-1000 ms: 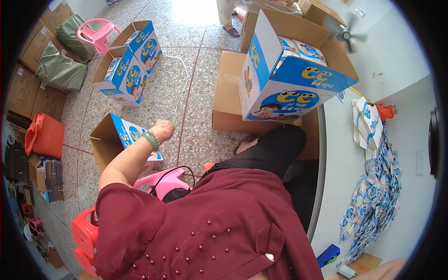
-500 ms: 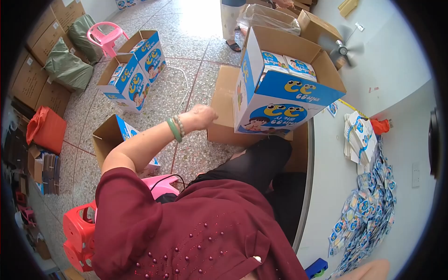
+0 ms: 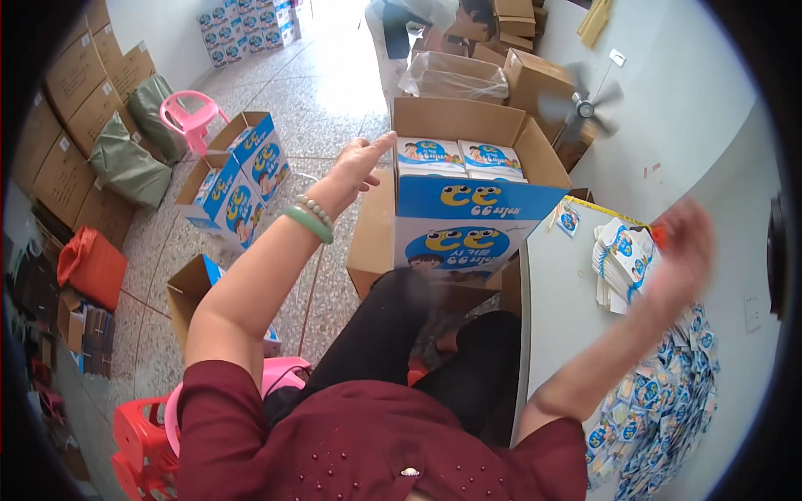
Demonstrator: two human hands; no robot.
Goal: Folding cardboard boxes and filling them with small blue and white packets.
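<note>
My left hand (image 3: 361,163), with a green bangle and a beaded bracelet at the wrist, reaches its outstretched fingers to the left edge of a large open carton (image 3: 480,200). Whether the fingertips touch the carton is unclear. White and blue small boxes (image 3: 430,154) fill the carton, which rests on a brown cardboard box (image 3: 372,238). Smeared by motion, my right hand (image 3: 685,255) is over the table beside a stack of flat printed cartons (image 3: 622,259). Something orange-red (image 3: 660,237) shows at its fingers; whether it is held cannot be told.
Many small printed packets (image 3: 660,409) lie heaped on the white table (image 3: 555,334). A fan (image 3: 585,108) spins by the wall. Printed cartons (image 3: 238,188), a pink chair (image 3: 192,117) and red stools (image 3: 138,426) stand to the left. Another person (image 3: 418,17) bends over boxes at the back.
My left hand has come to the big carton's edge, its fingers now stretched out. My right arm has swung forward over the table. The carton appears more squarely ahead; the view has shifted.
</note>
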